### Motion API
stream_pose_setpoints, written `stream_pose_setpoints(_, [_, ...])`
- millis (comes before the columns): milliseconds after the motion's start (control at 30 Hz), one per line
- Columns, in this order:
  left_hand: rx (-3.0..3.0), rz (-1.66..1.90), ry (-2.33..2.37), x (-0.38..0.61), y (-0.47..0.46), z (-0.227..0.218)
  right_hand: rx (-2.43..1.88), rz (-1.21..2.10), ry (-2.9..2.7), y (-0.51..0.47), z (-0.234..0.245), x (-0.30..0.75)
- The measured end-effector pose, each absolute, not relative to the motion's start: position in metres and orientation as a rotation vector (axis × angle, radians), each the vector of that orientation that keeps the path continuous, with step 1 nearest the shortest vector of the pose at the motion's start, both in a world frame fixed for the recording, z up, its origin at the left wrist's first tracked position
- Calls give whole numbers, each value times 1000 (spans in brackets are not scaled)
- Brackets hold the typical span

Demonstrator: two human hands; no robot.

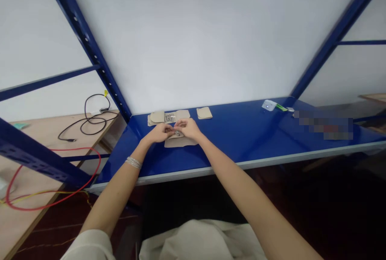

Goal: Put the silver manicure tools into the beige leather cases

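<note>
Fingertips closed, your left hand point(158, 133) and right hand point(189, 128) meet in a pinch around a small metal piece point(178, 133); it sits between the two sets of fingers, so most of it is hidden, and its exact shape can't be made out; both hands appear to be on it, working it together just above a beige pad point(181, 143), which lies on the shelf right under your wrists.

Closest to you, a pale cloth point(202, 244) fills the bottom of the view, and pale sleeves point(87, 246) end at your forearms; a beaded bracelet point(133, 162) circles your left wrist; the blue shelf point(241, 139) runs across in front of you with a grey front edge.

At 12 o'clock, just past your hands, two more beige pads point(157, 117) lie with a metal-filled strip point(170, 118) between them; a third beige pad point(204, 112) sits apart at about 1 o'clock; farther along, at about 2 o'clock, a white and green object point(269, 105) lies near the shelf's back edge; at 10 o'clock, beyond the blue frame post point(84, 38), a black cable point(90, 121) lies coiled on a wooden table point(30, 228), with a red cable point(45, 207) nearer you.
</note>
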State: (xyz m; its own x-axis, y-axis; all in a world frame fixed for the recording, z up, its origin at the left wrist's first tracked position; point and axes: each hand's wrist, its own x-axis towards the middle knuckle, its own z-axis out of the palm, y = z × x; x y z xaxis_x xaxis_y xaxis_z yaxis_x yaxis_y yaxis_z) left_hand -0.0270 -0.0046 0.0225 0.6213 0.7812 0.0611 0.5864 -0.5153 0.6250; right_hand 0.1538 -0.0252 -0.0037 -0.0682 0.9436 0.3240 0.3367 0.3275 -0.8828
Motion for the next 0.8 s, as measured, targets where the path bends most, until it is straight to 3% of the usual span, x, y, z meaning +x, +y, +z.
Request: stream_pose_setpoints(800, [2177,539,1041,-32,4,15,-1265,622,-1640,-30,1,156])
